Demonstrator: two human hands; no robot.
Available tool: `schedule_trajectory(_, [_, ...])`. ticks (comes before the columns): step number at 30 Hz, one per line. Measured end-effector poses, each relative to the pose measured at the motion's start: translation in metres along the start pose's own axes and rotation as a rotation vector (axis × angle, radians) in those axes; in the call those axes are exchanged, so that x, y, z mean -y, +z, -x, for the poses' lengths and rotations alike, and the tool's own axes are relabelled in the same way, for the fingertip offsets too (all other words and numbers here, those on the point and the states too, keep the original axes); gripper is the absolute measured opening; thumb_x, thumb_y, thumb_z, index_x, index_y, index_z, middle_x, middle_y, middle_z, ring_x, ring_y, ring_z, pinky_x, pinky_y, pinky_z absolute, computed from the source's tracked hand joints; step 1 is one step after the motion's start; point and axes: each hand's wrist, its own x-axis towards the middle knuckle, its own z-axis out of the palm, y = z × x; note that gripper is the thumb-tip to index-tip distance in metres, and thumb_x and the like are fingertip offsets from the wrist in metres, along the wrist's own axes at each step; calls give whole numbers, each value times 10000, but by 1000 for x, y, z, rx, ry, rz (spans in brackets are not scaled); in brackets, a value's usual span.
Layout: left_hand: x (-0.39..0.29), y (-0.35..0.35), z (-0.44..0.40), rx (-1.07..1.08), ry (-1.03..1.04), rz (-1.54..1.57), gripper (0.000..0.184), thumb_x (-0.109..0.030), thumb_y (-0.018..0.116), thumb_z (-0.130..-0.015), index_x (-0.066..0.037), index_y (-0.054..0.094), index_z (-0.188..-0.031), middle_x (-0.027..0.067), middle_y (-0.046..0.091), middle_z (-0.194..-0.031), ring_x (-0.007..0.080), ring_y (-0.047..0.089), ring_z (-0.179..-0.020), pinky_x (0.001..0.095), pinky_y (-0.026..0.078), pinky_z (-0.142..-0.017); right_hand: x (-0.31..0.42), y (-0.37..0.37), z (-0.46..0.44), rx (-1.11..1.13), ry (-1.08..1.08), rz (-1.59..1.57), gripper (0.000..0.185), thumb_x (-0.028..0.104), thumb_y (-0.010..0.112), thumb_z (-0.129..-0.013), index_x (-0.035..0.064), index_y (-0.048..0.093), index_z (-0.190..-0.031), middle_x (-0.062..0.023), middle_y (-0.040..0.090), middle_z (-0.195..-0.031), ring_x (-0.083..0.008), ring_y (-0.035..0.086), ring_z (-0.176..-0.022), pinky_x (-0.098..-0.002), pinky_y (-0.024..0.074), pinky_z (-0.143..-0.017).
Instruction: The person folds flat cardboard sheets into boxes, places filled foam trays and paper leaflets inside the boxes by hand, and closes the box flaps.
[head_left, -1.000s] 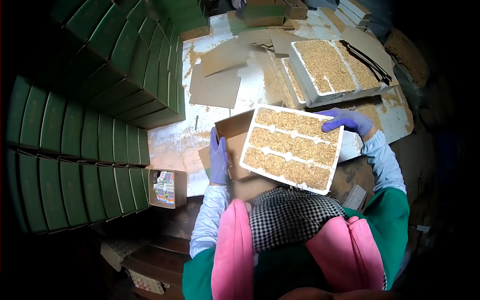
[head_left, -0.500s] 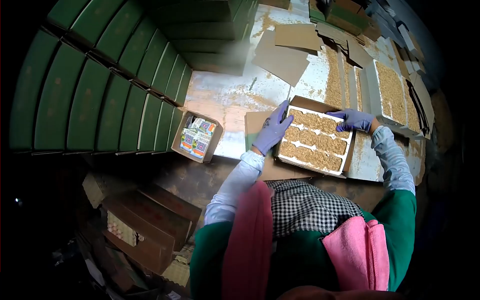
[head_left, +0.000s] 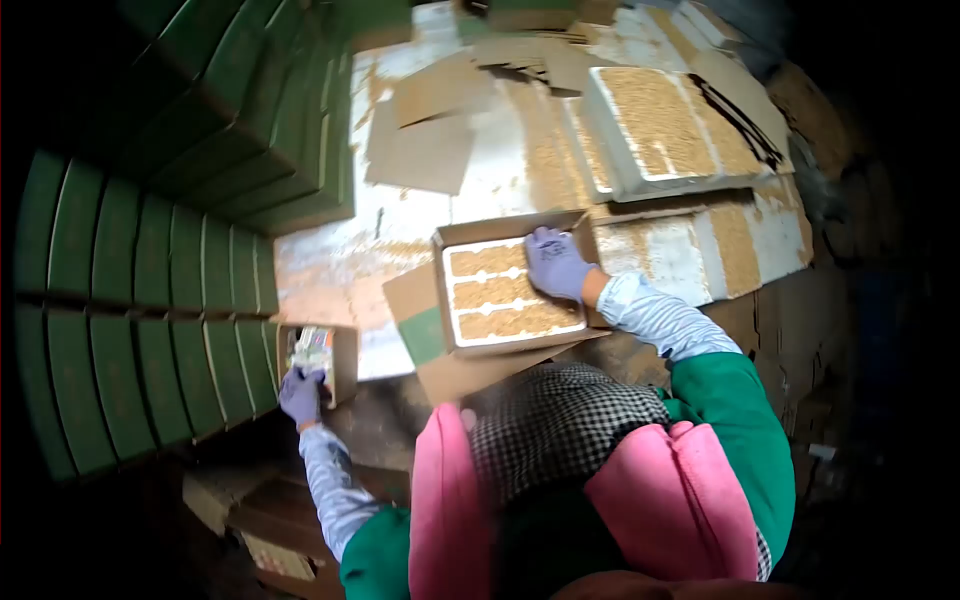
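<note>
A white tray [head_left: 500, 290] filled with tan grain-like material in rows lies inside an open cardboard box [head_left: 470, 232]. My right hand [head_left: 556, 264], in a purple glove, rests on the right part of the tray, its fingers lying flat over the filling. At the lower left, my left hand [head_left: 302, 394] is at the small carton [head_left: 345, 362], touching the printed packets [head_left: 312, 350] inside it. Its fingers are bent over the packets; blur hides whether one is gripped.
Green boxes [head_left: 115, 370] stand stacked along the left. Grey-brown cardboard sheets [head_left: 420, 150] lie on the scattered worktable [head_left: 500, 185]. More filled white trays [head_left: 655, 120] are stacked at the back right, with dark strips on top.
The tray has gone from tilted in my right hand to lying inside the cardboard box. My left hand has left the box and moved left to the small carton.
</note>
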Motion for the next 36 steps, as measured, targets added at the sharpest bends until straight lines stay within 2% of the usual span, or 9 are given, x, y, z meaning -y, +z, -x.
schedule_trajectory(3, [16,1,-4,67,51,-24,309,-278,665,-785,-36,717,-971,154,703,-900,327,654,-836,414,500,-761,-12,-93,33,-330,-144,-441,311,294,507,-954,64,614,-1134,-184,636,-1042,-361,646,-885,-442,513,-828])
schedule_trajectory(8, [-8,-34,3,124,-33,-219,456,-84,577,-889,6,550,-1336,218,676,-1123,331,667,-977,371,511,-824,-214,-224,59,-879,272,-111,513,401,585,-909,64,566,-1296,-182,596,-1257,-325,593,-1141,-396,478,-979])
schedule_trajectory(11, [-9,-48,11,-114,-85,-272,504,-88,577,-902,16,486,-1386,222,663,-1153,310,668,-970,348,510,-827,-355,-250,65,-668,808,255,902,612,628,-821,60,352,-1478,-186,366,-1514,-350,287,-1430,-474,233,-1163])
schedule_trajectory(14, [-66,-66,16,-145,20,650,376,-84,561,-933,44,548,-1286,115,667,-1084,191,635,-895,304,512,-790,-447,-202,88,-464,672,31,918,667,586,-824,30,400,-1459,-188,347,-1538,-356,311,-1424,-445,244,-1165])
schedule_trajectory(16, [-169,-95,51,68,107,1017,201,-147,583,-942,21,594,-1053,46,617,-902,117,536,-702,258,490,-689,-419,-206,101,-571,590,193,668,523,565,-912,18,543,-1349,-172,526,-1404,-311,470,-1319,-379,370,-1092])
schedule_trajectory(22, [-333,15,90,55,738,326,321,-173,513,-937,24,552,-1187,158,631,-1056,258,616,-915,332,518,-796,-390,-245,112,-584,438,121,469,398,532,-977,158,552,-1380,-90,566,-1369,-286,581,-1180,-367,454,-983])
schedule_trajectory(27, [-317,44,93,-147,614,649,437,-166,557,-964,8,503,-1361,137,621,-1232,252,609,-1088,320,483,-914,-159,-234,121,-930,23,130,540,-58,637,-789,179,650,-1275,-92,631,-1106,-294,603,-1005,-360,501,-856])
schedule_trajectory(28, [-316,37,96,-88,482,835,431,-154,548,-975,20,492,-1365,146,610,-1255,244,592,-1124,319,472,-946,-106,-206,119,-906,-103,54,552,39,682,-729,242,674,-1242,-66,632,-1060,-242,600,-956,-370,503,-811])
schedule_trajectory(36, [-315,2,69,-29,345,1186,366,-166,493,-1006,27,534,-1314,140,600,-1254,237,572,-1149,331,430,-1003,54,-12,51,266,-404,-148,397,294,551,-939,76,593,-1268,-147,624,-1140,-339,599,-1054,-426,488,-902])
